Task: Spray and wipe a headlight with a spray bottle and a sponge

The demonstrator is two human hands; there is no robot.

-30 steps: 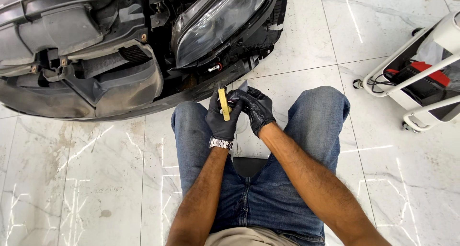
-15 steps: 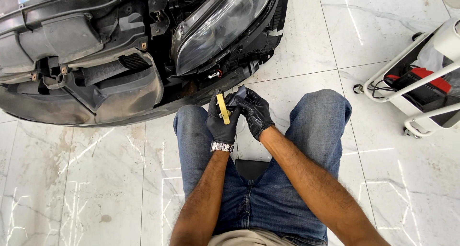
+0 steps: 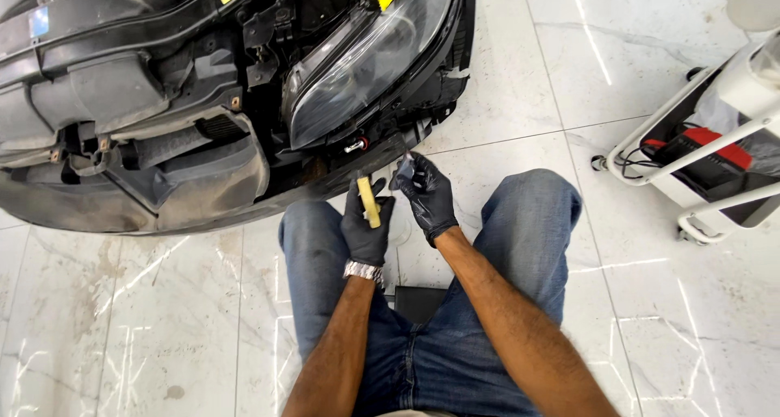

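The left hand (image 3: 366, 226), in a black glove with a metal wristwatch (image 3: 363, 271) at the wrist, was closed around a yellow-handled tool (image 3: 370, 202), whose shaft pointed toward twelve o'clock at the lower edge of the car's front end (image 3: 162, 132). Just at its three o'clock, the gloved right hand (image 3: 426, 196) pinched a small dark part (image 3: 404, 170) between thumb and fingertips, held against the black trim under the headlight (image 3: 366, 59). A small red-and-silver fastener (image 3: 355, 146) showed at eleven o'clock from the tool, beneath the lamp. The person sat on the marble floor (image 3: 122, 327) in blue jeans (image 3: 504, 246), knees apart. A white wheeled cart (image 3: 691, 153) carrying a red device stood well apart at three o'clock.
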